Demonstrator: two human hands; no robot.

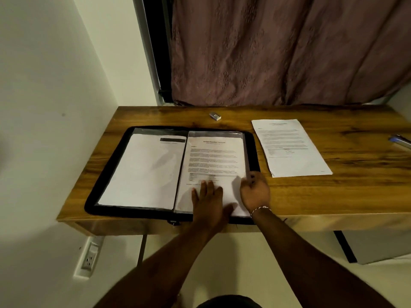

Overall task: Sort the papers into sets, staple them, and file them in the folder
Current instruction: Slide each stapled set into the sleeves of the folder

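A black zip folder (106, 172) lies open on the wooden table (333, 196), with clear sleeves inside. The left sleeve holds a white sheet (142, 172). In the right sleeve sits a printed paper set (213, 156). My left hand (209, 198) presses flat on the lower part of that set, fingers spread. My right hand (254, 190) pinches the right edge of the clear sleeve near its lower corner. Another printed paper set (289, 147) lies loose on the table to the right of the folder. A blue stapler (400, 141) shows partly at the right edge.
A small staple box (215, 116) rests near the table's back edge. A dark pink curtain (289, 52) hangs behind the table, and a white wall (55, 85) stands at its left. A power socket (90, 256) is on the wall below.
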